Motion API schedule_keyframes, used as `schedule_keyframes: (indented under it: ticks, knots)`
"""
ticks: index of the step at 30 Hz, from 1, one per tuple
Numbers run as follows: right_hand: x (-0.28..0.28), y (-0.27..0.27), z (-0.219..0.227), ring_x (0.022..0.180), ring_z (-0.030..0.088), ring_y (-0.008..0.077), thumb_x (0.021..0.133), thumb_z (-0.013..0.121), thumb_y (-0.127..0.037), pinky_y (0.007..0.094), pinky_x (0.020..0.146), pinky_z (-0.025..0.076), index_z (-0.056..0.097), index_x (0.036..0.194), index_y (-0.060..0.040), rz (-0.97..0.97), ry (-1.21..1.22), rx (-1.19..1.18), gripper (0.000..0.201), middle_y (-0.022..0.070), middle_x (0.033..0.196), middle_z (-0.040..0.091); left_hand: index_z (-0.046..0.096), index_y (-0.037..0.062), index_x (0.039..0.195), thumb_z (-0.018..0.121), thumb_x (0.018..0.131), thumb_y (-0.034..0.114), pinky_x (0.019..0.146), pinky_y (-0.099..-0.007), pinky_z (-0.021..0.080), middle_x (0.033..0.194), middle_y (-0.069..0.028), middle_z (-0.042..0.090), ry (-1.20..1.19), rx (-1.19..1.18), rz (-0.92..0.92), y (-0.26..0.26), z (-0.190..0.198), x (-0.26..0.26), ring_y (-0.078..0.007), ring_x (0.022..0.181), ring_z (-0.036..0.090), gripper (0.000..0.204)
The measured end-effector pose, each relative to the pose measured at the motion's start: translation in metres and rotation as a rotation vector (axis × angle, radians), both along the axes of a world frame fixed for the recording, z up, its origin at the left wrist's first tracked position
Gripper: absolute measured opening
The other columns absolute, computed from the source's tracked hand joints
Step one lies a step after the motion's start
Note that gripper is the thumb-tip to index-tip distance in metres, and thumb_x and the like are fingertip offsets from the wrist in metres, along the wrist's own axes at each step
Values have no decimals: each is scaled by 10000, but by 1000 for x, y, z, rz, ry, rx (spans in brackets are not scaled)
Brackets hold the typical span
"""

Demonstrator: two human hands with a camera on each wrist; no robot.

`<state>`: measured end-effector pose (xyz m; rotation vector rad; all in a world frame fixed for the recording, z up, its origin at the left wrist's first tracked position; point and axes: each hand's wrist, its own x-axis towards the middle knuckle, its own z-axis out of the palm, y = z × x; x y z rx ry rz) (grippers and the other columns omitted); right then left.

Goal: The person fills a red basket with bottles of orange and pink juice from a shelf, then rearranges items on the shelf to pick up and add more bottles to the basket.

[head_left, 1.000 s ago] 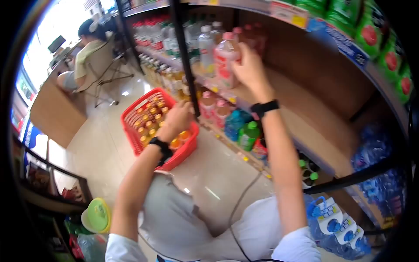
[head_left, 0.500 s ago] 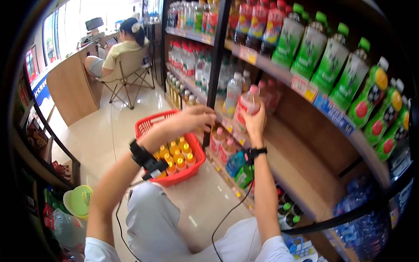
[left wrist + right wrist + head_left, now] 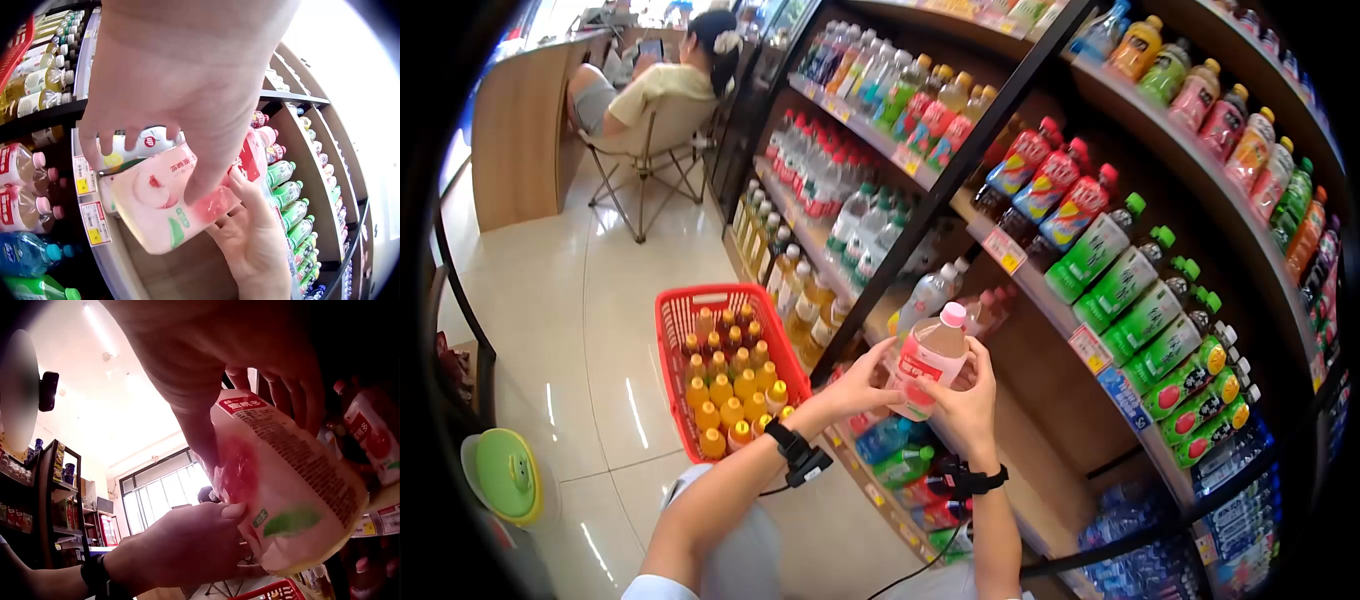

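Note:
Both hands hold a pink-capped peach drink bottle (image 3: 928,362) in front of the shelves. My left hand (image 3: 852,392) grips its left side, thumb on the label. On the other side my right hand (image 3: 968,402) has its thumb across the front and its fingers behind. In the left wrist view, the bottle's label (image 3: 156,187) shows a peach and a green leaf. The right wrist view has the label's fine print (image 3: 294,450) facing the camera. Below and to the left, a red basket (image 3: 668,375) stands on the floor with rows of orange and darker bottles (image 3: 735,385).
Shelves of drinks rise at the right, with green-labelled bottles (image 3: 1105,290) in a row. More peach bottles (image 3: 25,203) sit on the lower shelf. A seated person (image 3: 655,95) is at the back left, by a wooden counter (image 3: 515,140). A green-lidded bin (image 3: 505,475) stands at the left.
The right hand has brought the peach bottle off the shelf, toward me. The left hand has moved from over the basket to the bottle and now grips it too. The head view has shifted right.

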<state>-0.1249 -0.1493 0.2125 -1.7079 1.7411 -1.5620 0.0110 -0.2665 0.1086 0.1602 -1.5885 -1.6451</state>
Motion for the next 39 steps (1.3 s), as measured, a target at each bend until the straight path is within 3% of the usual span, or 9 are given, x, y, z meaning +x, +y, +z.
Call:
schedule_keyframes:
  ticks: [11, 15, 18, 21, 22, 26, 28, 33, 39]
  knots:
    - [12, 41, -110, 1034, 652, 254, 664, 897, -122, 383, 880, 543, 443, 1256, -15, -214, -91, 363, 754, 163, 1141, 627, 513, 45, 1313, 824, 633, -27, 937, -330, 519, 1121, -91, 680, -438, -113, -434, 4, -65, -5, -154, 1065, 619, 751]
    - [19, 38, -142, 1009, 659, 245, 648, 914, -149, 365, 829, 563, 416, 1220, -21, -251, -125, 416, 770, 162, 1159, 591, 490, 37, 1356, 846, 619, 15, 865, -353, 553, 1122, -122, 677, -598, -221, -371, -5, -81, 0, -206, 1037, 652, 819]
    - [12, 29, -192, 936, 679, 239, 622, 933, -199, 353, 765, 556, 422, 1158, -29, -243, 28, 482, 760, 170, 1049, 616, 463, 18, 1367, 837, 588, 26, 698, -343, 580, 1068, -139, 671, -1013, -84, -297, -14, -85, 5, -250, 977, 667, 864]
    - [17, 23, -217, 891, 671, 395, 596, 936, -284, 450, 756, 534, 446, 1135, -47, -258, 79, 570, 765, 210, 965, 654, 456, 21, 1358, 811, 578, 15, 693, -336, 576, 1039, -137, 661, -838, -132, -384, -26, -126, 0, -236, 905, 668, 857]
    - [17, 24, -224, 882, 671, 431, 605, 930, -312, 475, 746, 532, 422, 1160, -39, -222, 135, 592, 800, 239, 964, 664, 516, 19, 1286, 795, 578, 14, 687, -330, 572, 1026, -136, 662, -843, -392, -319, -22, -133, -1, -219, 860, 661, 761]
    - [8, 20, -257, 879, 657, 457, 613, 920, -359, 497, 754, 519, 401, 1156, -28, -189, 191, 730, 821, 277, 988, 651, 611, 24, 1168, 792, 610, 92, 686, -344, 567, 990, -122, 689, -1073, -366, -433, -12, -151, -22, -217, 854, 669, 591]
    - [15, 14, -276, 882, 654, 463, 625, 911, -375, 499, 762, 518, 390, 1204, -15, -166, 215, 637, 858, 287, 1004, 647, 684, 48, 1105, 774, 614, 259, 832, -373, 559, 1006, -195, 715, -1127, -187, -282, -9, -158, -19, -343, 947, 691, 542]
    - [5, 8, -320, 961, 649, 452, 689, 867, -424, 491, 821, 519, 333, 1390, -27, -7, 132, 656, 967, 257, 1088, 654, 680, 58, 1121, 747, 638, 277, 839, -382, 554, 999, -200, 716, -1219, -202, -201, -1, -212, -26, -352, 967, 697, 534]
    - [-4, -11, -351, 960, 669, 427, 694, 857, -378, 482, 818, 530, 363, 1399, -41, 2, 176, 702, 924, 235, 1087, 678, 645, 73, 1184, 737, 666, 215, 799, -405, 542, 983, -229, 703, -1270, -296, -144, -4, -214, -34, -378, 905, 689, 545]
